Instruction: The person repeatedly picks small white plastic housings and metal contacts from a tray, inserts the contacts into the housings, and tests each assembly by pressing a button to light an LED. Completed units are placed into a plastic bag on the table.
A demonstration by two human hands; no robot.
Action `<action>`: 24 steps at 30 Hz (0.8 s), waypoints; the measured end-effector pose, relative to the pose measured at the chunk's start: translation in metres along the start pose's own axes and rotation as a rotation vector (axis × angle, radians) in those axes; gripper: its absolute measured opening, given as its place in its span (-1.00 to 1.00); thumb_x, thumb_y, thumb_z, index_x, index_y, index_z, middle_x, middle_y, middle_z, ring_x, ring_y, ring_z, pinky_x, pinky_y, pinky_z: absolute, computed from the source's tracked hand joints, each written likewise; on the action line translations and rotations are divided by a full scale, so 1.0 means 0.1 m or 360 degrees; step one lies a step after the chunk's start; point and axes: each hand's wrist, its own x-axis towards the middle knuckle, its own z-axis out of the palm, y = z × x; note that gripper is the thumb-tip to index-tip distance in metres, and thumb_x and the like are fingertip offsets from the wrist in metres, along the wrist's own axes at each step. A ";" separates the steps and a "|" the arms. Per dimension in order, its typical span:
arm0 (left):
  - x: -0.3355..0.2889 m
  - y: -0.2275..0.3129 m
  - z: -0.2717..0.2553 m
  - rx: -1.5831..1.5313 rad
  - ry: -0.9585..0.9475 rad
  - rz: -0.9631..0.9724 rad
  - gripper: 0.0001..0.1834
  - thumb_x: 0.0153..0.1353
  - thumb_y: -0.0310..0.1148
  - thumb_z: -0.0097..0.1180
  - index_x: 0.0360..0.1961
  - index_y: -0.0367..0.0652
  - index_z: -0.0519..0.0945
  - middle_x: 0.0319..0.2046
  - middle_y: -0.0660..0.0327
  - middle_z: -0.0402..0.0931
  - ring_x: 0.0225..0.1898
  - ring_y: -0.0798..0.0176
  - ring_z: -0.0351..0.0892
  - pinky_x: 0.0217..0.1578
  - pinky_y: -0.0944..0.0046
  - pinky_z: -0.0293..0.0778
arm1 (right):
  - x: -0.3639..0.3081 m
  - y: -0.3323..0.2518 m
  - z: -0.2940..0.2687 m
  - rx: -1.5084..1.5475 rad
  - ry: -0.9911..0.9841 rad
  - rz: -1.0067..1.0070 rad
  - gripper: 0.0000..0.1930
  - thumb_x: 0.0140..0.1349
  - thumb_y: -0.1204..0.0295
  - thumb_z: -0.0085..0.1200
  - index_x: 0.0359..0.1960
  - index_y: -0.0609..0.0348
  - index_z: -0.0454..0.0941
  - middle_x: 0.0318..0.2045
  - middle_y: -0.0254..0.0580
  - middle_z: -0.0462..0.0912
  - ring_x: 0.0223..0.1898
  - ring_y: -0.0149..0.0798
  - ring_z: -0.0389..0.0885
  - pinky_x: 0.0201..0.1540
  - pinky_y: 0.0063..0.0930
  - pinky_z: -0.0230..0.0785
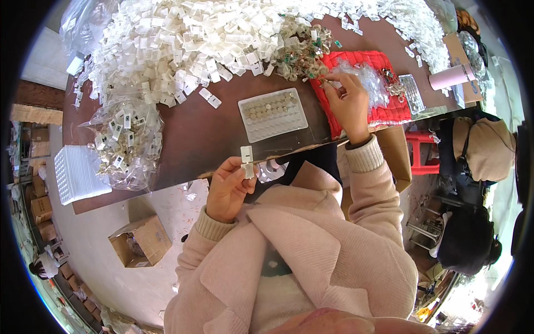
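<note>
White tray (276, 127) is the landmark, lying flat on the tabletop (189, 133). Far rows carry round beige pieces (267, 106), near rows look bare; the cups probably keep the pieces apart and countable. Tray sits between the two hands, likely so either can reach it.

Left hand (230, 186): on the body side of the tray, near its left corner. Gripping a white card (246, 154) by the lower part, thumb against fingers, upper part sticking up free, presumably so the face isn't covered. Palm turned inward, wrist low, forearm close to the body.

Right hand (350, 100): right of the tray, arm stretched forward, wrist bent so the fingers point left. Thumb and fingers curl toward a pinch by the tangled pile (300, 53) beyond the tray; cannot tell whether they close on anything.

Red cloth (334, 119) lies right of the tray with clear plastic bags (370, 83) on it, maybe as padding for small parts. Big heap of white cards (183, 39) spreads beyond and left of the tray. Farther left: filled clear bag (146, 133), then stacked trays (80, 172), seemingly nested to save room. Pink bottle (451, 77) well right of the tray.
</note>
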 end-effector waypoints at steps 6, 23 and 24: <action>-0.02 0.00 0.04 0.0024 -0.0001 -0.0013 -0.80 0.41 -0.44 0.06 0.00 -0.26 0.50 -0.18 0.00 0.61 -0.32 0.29 0.59 -0.35 0.37 0.51 | 0.01 -0.07 0.02 0.0501 0.0183 0.0064 -0.91 0.27 0.54 0.21 -0.22 0.27 0.63 -0.42 -0.25 0.68 -0.50 -0.47 0.60 -0.42 -0.60 0.43; -0.06 0.06 0.06 0.0051 0.0067 0.0022 -0.79 0.40 -0.42 0.09 0.00 -0.25 0.51 -0.17 0.03 0.63 -0.31 0.33 0.62 -0.35 0.39 0.55 | 0.81 0.17 -0.03 0.1008 -0.0361 0.0357 -0.85 0.27 0.48 0.27 -0.19 0.29 0.70 -0.40 -0.39 0.67 -0.39 -0.58 0.51 -0.33 -0.67 0.35; -0.06 0.07 0.07 0.0063 0.0074 0.0029 -0.79 0.40 -0.42 0.09 -0.01 -0.25 0.51 -0.17 0.04 0.63 -0.32 0.33 0.62 -0.35 0.39 0.56 | 0.82 0.19 -0.02 0.0955 -0.0345 0.0306 -0.84 0.25 0.48 0.27 -0.20 0.32 0.70 -0.41 -0.35 0.68 -0.38 -0.57 0.54 -0.31 -0.65 0.38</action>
